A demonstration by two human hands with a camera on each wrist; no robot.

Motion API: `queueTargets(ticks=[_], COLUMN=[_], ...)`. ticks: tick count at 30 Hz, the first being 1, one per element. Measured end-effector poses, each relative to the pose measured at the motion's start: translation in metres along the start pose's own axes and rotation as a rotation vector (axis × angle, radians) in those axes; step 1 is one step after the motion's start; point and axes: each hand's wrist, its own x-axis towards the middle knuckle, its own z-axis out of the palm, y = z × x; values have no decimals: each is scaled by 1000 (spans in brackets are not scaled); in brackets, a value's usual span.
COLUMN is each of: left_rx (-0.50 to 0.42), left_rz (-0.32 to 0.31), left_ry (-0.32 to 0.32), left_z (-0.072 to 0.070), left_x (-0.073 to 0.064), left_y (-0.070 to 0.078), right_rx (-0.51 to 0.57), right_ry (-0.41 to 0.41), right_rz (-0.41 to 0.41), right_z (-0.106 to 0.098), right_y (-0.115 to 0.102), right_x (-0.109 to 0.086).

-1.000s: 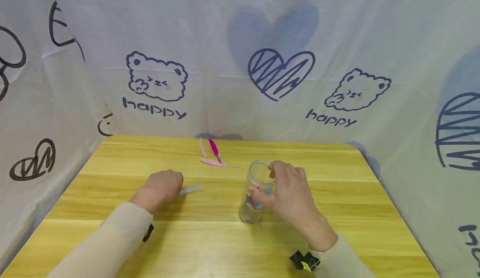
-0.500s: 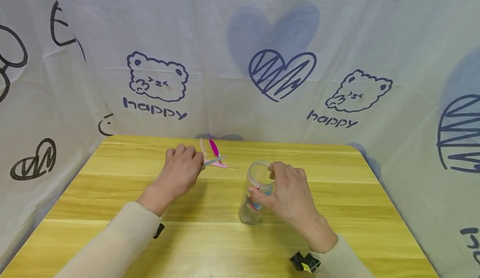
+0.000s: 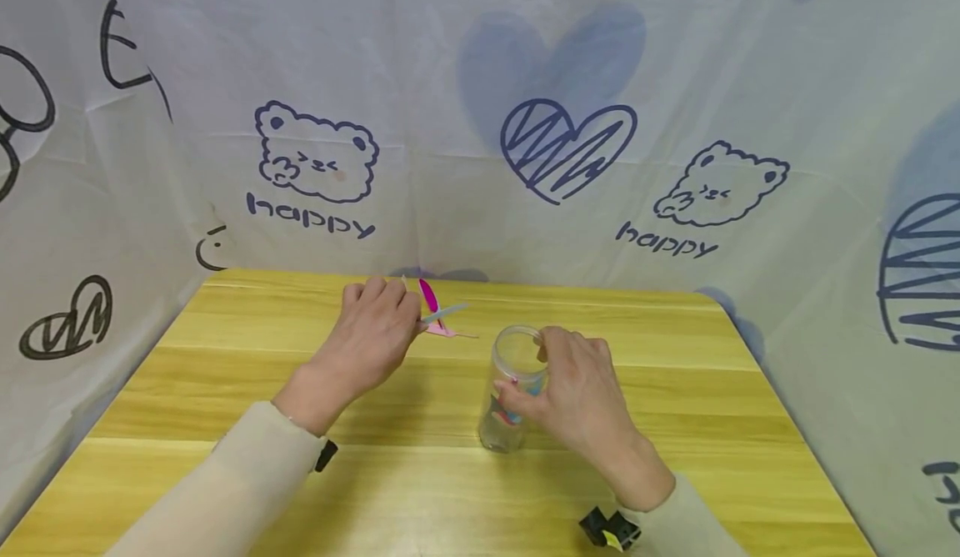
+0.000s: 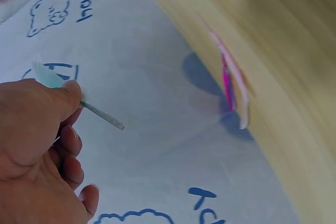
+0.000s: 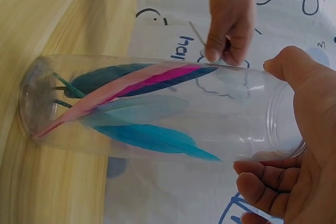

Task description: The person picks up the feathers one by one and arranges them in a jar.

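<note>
I list: left hand pinching pale-blue feather, newly lifted nearer clear jar, at its ten o'clock; right hand gripping jar.

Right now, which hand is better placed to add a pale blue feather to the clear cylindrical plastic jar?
Probably the left hand: it already pinches a pale blue feather, while the right hand holds the open jar.
</note>
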Motion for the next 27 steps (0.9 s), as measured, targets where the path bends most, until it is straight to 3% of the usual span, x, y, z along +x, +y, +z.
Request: queueTargets(ticks=[11, 18, 27], left_rx=[-39, -45, -65], left_rz=[57, 115, 147], left_ry=[68, 148, 140], left_z=[-31, -48, -68], left_x=[18, 29, 42], left_y=[18, 33, 54], right_rx=[-16, -20, -12], right_ry=[17, 16, 15], right_rz=[-16, -12, -20], right_z=[1, 1, 0], right_y=[0, 0, 0], right_x=[0, 1, 0])
